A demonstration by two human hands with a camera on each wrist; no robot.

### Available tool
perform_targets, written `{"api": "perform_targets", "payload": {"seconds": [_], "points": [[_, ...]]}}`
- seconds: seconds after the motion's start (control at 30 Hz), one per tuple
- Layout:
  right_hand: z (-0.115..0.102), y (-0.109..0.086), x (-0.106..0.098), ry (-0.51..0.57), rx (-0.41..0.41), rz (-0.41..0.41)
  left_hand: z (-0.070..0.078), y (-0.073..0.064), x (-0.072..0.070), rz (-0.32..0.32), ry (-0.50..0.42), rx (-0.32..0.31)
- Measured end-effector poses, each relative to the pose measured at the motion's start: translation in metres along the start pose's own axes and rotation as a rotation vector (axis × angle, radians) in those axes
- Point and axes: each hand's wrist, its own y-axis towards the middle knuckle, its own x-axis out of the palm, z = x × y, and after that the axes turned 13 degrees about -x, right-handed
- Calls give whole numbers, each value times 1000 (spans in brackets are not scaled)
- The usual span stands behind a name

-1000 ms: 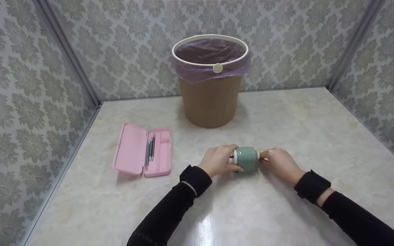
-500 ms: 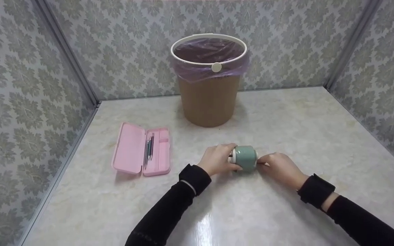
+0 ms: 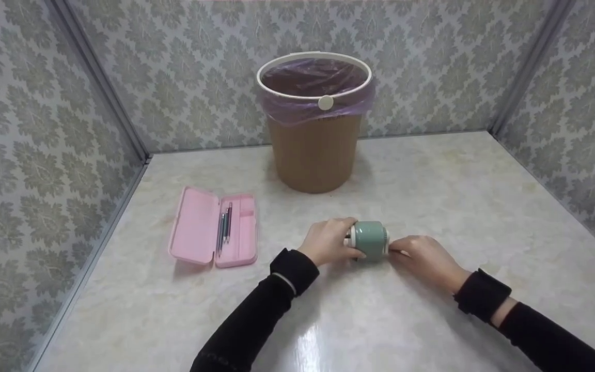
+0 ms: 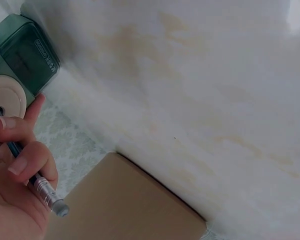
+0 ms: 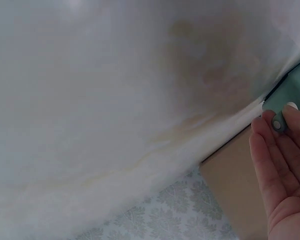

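A green crank pencil sharpener (image 3: 371,239) lies on the table in the head view, between the two hands. My left hand (image 3: 328,242) holds it from the left, index finger and thumb reaching along its body. In the left wrist view, a dark pencil (image 4: 42,187) with a grey eraser end runs between the curled fingers into the hole of the cream front disc (image 4: 7,95). My right hand (image 3: 424,254) is at the opposite end, pinching the small green crank knob (image 5: 278,123) between thumb and fingers. The pencil's tip is hidden inside the sharpener.
Left of the hands lies an opened pink pencil case (image 3: 246,237) with several pencils (image 3: 225,222) in it. Behind stands a brown bin (image 3: 315,155) with a purple liner. Patterned wall panels (image 3: 194,67) bound the table (image 3: 432,175) at the back and sides.
My right hand has shifted slightly down and right at the crank end. The left hand and the sharpener stay nearly in place.
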Motion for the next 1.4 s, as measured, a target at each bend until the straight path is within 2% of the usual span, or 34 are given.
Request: {"api": "perform_targets", "payload": {"seconds": [0.4,0.6,0.93,1.27,1.4], "points": [[-4,-4,-1,26,-46,40,-3,0,0,-29,-7,0],[-5,-2,-4,34,-93,69,-5,-1,-2,-15,-18,1],[-5,-4,0,30,-122,107,-10,-2,0,-9,5,17],[-4,-4,1,6,-210,186,-12,-3,0,2,15,15],[-2,-3,1,34,-180,177,-12,-2,-2,1,14,11]]}}
